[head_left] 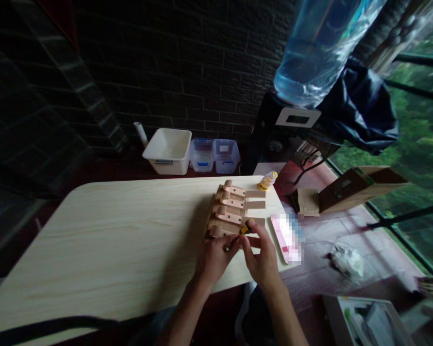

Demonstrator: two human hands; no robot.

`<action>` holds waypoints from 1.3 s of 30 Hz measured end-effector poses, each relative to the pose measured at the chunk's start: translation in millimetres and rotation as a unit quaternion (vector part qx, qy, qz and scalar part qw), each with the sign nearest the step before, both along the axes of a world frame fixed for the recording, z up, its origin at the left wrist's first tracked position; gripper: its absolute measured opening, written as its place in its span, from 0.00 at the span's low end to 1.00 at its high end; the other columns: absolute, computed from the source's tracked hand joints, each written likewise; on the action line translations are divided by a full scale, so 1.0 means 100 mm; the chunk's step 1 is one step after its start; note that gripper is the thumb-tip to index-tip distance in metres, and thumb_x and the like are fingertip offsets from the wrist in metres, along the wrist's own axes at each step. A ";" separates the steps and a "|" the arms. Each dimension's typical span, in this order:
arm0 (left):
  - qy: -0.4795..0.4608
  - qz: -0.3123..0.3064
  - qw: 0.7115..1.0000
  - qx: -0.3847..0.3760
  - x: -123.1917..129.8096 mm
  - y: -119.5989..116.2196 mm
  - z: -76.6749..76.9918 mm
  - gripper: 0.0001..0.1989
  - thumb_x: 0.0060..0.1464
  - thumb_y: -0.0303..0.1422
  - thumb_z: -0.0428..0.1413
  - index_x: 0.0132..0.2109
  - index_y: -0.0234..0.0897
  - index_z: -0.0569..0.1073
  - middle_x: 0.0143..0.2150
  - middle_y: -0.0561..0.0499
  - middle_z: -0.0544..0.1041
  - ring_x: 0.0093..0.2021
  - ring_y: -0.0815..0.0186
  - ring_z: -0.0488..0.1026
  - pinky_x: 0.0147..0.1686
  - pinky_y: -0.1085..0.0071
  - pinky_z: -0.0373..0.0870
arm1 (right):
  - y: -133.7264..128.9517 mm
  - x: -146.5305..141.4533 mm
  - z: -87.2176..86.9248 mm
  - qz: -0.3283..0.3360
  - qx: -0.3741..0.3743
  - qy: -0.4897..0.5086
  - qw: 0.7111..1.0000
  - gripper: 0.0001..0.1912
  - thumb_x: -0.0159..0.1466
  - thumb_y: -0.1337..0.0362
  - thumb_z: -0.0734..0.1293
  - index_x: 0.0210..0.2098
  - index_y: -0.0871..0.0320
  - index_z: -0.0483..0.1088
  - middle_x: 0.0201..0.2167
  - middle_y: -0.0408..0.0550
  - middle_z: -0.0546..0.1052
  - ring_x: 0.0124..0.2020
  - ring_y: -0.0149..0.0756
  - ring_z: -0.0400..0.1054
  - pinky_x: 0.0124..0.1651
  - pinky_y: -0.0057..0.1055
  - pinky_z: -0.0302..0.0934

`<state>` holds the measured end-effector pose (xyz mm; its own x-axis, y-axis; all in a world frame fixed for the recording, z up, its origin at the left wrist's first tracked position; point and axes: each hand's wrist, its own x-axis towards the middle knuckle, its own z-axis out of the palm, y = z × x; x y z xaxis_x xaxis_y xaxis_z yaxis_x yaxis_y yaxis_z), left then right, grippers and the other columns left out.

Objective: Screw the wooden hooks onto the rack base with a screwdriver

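Right hand (pixel 261 257) pinched small yellow tool (pixel 247 227), fingers narrow; left hand (pixel 214 259) just beside, wooden parts (pixel 225 209) directly beyond.

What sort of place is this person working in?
Probably a home balcony or enclosed porch: a dark brick wall, a window onto greenery, and clear plastic storage boxes against the wall.

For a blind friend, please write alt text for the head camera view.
A right hand pinches a small yellow tool over a wooden assembly, the left hand close beside it, on a pale table. A small bottle stands behind, and a white basket sits beyond the table.
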<state>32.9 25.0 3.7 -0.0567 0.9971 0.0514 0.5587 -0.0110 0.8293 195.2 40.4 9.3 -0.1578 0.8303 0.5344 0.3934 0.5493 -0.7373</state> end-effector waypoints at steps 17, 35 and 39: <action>0.031 -0.005 0.999 -0.024 -0.01 0.01 0.05 0.14 0.70 0.44 0.60 0.51 0.48 0.88 0.28 0.51 0.85 0.25 0.69 0.79 0.29 0.76 0.66 | 0.00 0.01 0.08 -0.003 0.032 -0.021 0.999 0.28 0.73 0.69 0.68 0.70 0.45 0.64 0.53 0.53 0.79 0.51 0.40 0.80 0.49 0.41 0.83; 0.026 0.007 0.999 -0.038 0.01 0.00 0.11 0.12 0.69 0.44 0.61 0.50 0.50 0.88 0.37 0.50 0.89 0.33 0.67 0.84 0.32 0.76 0.67 | 0.00 0.01 -0.05 -0.006 -0.012 0.001 1.000 0.28 0.74 0.66 0.68 0.71 0.45 0.63 0.57 0.54 0.80 0.47 0.40 0.83 0.46 0.40 0.84; 0.031 0.004 0.998 -0.048 0.01 0.00 0.13 0.12 0.69 0.43 0.61 0.52 0.51 0.88 0.36 0.50 0.89 0.32 0.67 0.84 0.32 0.76 0.66 | 0.00 0.00 -0.06 -0.005 -0.023 0.014 1.000 0.28 0.74 0.66 0.68 0.71 0.45 0.62 0.58 0.55 0.79 0.49 0.40 0.83 0.45 0.38 0.84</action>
